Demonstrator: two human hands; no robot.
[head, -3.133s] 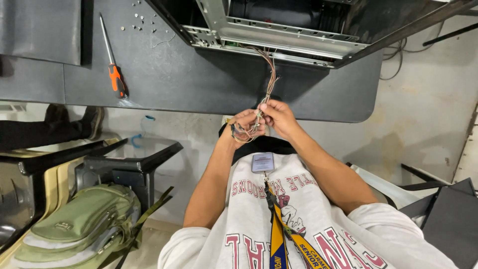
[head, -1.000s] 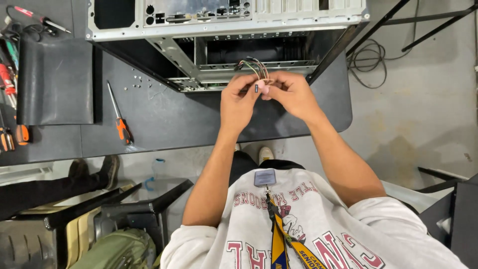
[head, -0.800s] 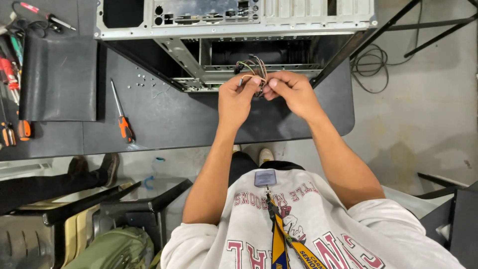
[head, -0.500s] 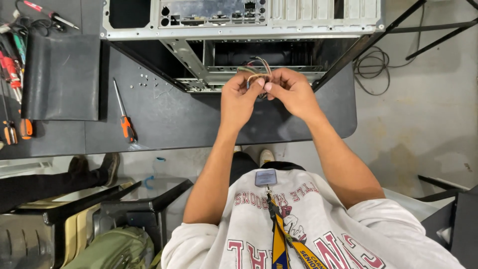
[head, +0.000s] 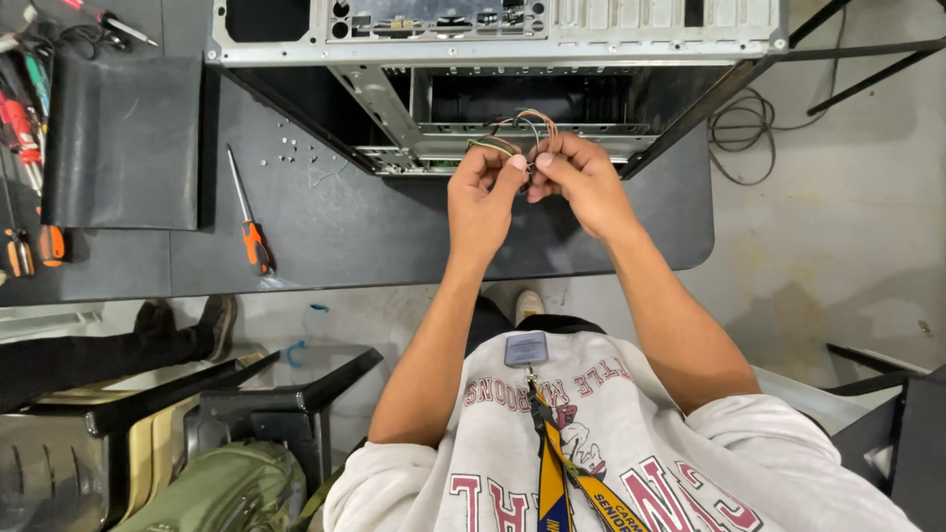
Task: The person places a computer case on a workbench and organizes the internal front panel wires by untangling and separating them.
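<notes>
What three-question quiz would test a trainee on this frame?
1. True or false: both hands pinch the bundle of thin wires in front of the open computer case.
2. What lies on the dark table left of the left hand? A) a hammer B) an orange-handled screwdriver C) a drill
3. Which hand is nearer the coiled cable on the floor?

Key: 1 true; 2 B; 3 the right hand.

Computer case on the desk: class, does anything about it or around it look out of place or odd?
The computer case lies open, and thin coloured wires trail out of it, pinched between the left hand and right hand. Small loose screws lie scattered on the dark desk beside an orange-handled screwdriver.
</notes>
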